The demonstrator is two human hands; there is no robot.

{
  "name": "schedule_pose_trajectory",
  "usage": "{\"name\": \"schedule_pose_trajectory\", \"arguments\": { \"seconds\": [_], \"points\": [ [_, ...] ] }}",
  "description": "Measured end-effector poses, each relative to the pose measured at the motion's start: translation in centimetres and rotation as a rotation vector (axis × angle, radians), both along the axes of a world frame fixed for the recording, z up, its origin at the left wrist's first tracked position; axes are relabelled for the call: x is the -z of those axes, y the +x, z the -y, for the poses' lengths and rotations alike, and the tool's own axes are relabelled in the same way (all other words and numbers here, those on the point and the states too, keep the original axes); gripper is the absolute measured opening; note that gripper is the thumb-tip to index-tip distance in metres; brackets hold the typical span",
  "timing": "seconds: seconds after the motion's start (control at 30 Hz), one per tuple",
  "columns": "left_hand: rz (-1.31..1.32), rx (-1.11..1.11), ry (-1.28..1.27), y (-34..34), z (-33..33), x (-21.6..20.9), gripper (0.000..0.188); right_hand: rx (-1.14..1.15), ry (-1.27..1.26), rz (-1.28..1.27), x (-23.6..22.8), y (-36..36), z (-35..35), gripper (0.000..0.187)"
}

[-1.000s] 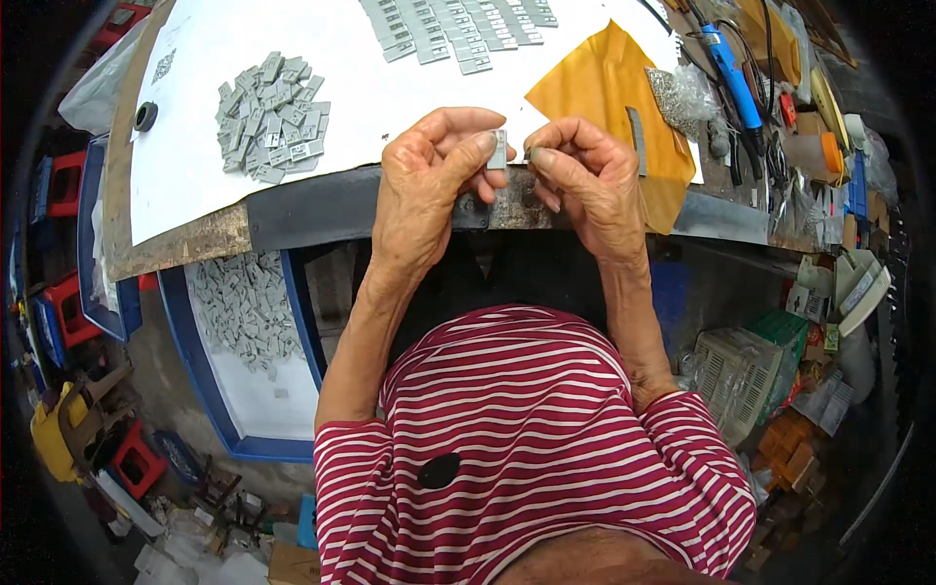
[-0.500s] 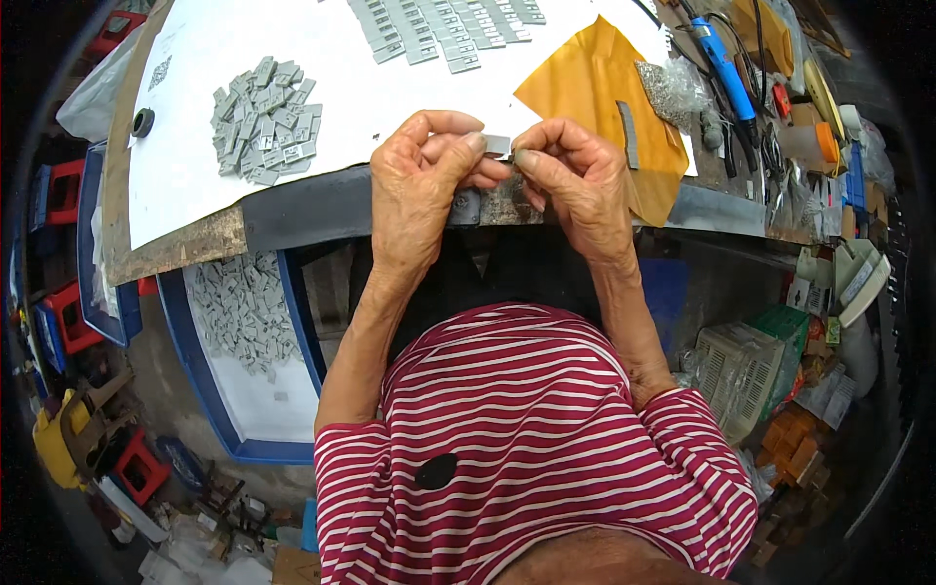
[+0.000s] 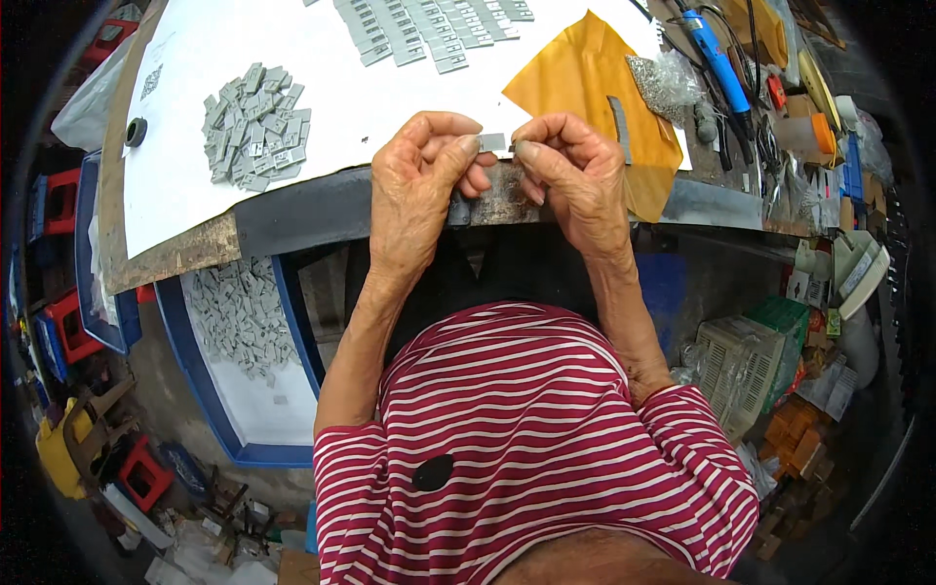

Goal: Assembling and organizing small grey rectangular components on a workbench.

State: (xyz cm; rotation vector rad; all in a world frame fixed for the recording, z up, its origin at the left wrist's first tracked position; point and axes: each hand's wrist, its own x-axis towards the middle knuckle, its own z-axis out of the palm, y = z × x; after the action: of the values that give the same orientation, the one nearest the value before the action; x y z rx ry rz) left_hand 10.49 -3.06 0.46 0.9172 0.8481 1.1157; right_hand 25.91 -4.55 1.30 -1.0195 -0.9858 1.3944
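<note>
Over the table's front edge, my left hand [image 3: 411, 195] pinches a small flat grey rectangular plate [image 3: 494, 142] between thumb and fingers. My right hand [image 3: 585, 190] is closed in a pinch at the plate's right end, on a tiny dark part [image 3: 513, 148] too small to name. To the left, a heap of similar grey plates [image 3: 255, 127] lies on the white sheet [image 3: 185, 185]. Overlapping rows of such plates [image 3: 419, 34] lie farther back.
An orange-brown paper [image 3: 556, 83] at the right bears a dark grey strip [image 3: 620, 119] and a clear bag of tiny metal parts [image 3: 655, 88]. Behind it lies a blue corded tool [image 3: 717, 54]. Below the table's left side, a blue tray [image 3: 205, 400] contains more grey plates.
My hands have drawn slightly apart, and more of the grey plate shows between them. The table and its contents have shifted slightly left in view.
</note>
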Motion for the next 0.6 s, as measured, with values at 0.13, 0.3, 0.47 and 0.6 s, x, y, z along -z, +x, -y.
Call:
{"name": "schedule_pose_trajectory", "arguments": {
  "seconds": [0.13, 0.3, 0.47, 0.6],
  "points": [
    [-0.142, 0.033, 0.073, -0.03, 0.24, -0.48, 0.014, 0.007, 0.011, 0.018, 0.18, 0.31, -0.28, 0.009],
    [-0.183, 0.034, 0.093, -0.05, 0.2, -0.53, 0.014, -0.056, -0.02, -0.006, 0.48, 0.06, -0.12, 0.009],
    [-0.209, 0.029, 0.127, 0.0, 0.37, -0.48, 0.014, -0.066, -0.016, -0.003, 0.62, 0.13, -0.1, 0.01],
    [-0.209, 0.037, 0.145, 0.26, 0.6, -0.44, 0.014, -0.06, -0.03, -0.037, 0.36, -0.14, 0.1, 0.011]
  ]
}}
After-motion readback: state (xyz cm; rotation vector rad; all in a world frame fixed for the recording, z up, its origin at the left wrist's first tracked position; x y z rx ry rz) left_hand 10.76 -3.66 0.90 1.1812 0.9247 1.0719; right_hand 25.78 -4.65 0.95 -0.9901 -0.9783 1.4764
